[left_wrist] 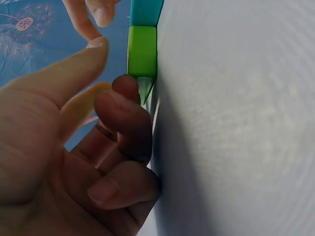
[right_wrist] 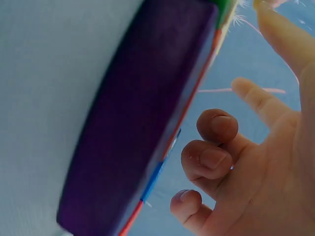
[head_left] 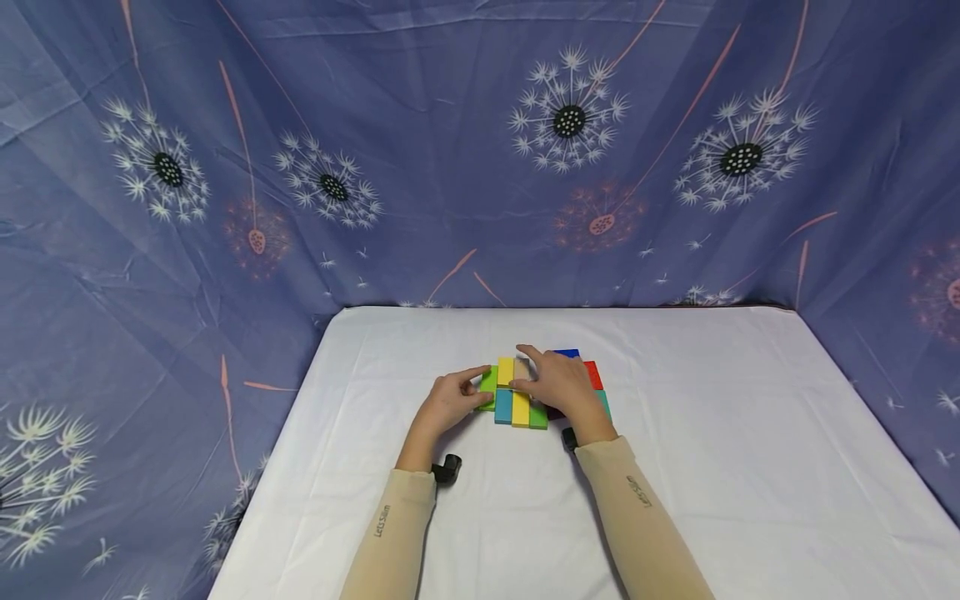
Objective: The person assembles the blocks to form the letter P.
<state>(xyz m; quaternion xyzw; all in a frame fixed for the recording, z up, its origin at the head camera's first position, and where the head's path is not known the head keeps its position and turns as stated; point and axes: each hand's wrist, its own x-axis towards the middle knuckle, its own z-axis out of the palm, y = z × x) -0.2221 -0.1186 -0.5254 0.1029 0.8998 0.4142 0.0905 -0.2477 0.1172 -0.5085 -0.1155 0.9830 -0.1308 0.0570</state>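
Note:
Flat coloured blocks lie side by side in a patch on the white table. My left hand (head_left: 447, 400) is at the left end, its thumb and index finger spread over the light green block (head_left: 488, 388). In the left wrist view the thumb stands off the green block's (left_wrist: 142, 51) end face. My right hand (head_left: 562, 382) hovers above the patch, thumb and index finger spread about a tan block (head_left: 522, 370) next to a yellow block (head_left: 506, 372). Under that palm is a dark purple block (right_wrist: 138, 113), partly hidden; the other right fingers curl loosely and hold nothing.
Front row: blue (head_left: 503, 407), yellow (head_left: 521, 410) and green (head_left: 537, 415) blocks. Right of the hand show a dark blue block (head_left: 567, 353), a red block (head_left: 594, 375) and a teal block (head_left: 603, 403). A patterned blue curtain (head_left: 450, 167) hangs behind the white tablecloth (head_left: 750, 433).

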